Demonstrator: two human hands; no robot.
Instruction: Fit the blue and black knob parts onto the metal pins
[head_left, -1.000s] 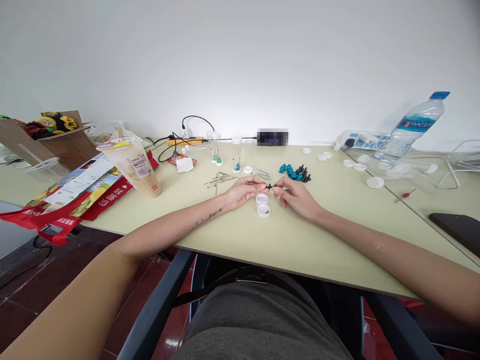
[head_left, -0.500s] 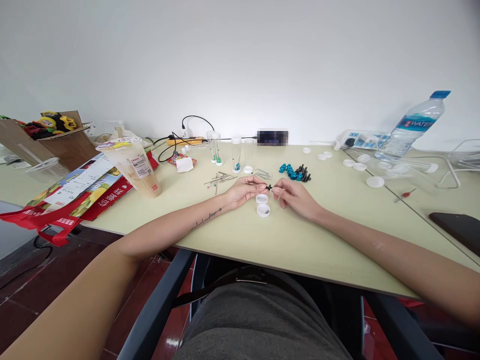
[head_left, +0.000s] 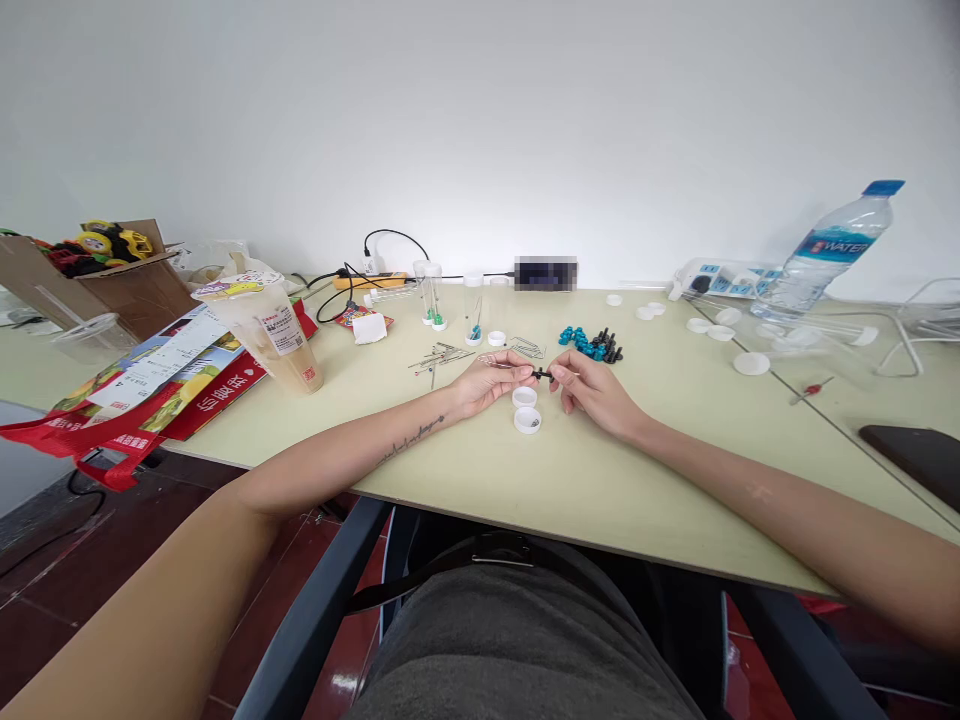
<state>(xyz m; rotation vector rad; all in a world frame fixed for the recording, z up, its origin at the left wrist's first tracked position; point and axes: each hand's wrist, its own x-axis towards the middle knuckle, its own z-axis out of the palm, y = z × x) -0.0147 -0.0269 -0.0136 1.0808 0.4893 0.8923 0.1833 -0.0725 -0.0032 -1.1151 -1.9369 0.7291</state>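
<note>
A small black screw (head_left: pixel 541 374) sits pinched between the fingertips of the left hand (head_left: pixel 491 380) and the right hand (head_left: pixel 592 390), both closed on it just above the surface (head_left: pixel 600 480), about midway between its near and far edges. Directly below lie two white caps (head_left: pixel 526 410). Toward the far edge are a heap of teal and black screws (head_left: pixel 590 345), loose metal pins (head_left: pixel 439 358) and clear tubes (head_left: pixel 431 295).

Bare table (head_left: pixel 600 480) before white caps (head_left: pixel 526 409)
</note>
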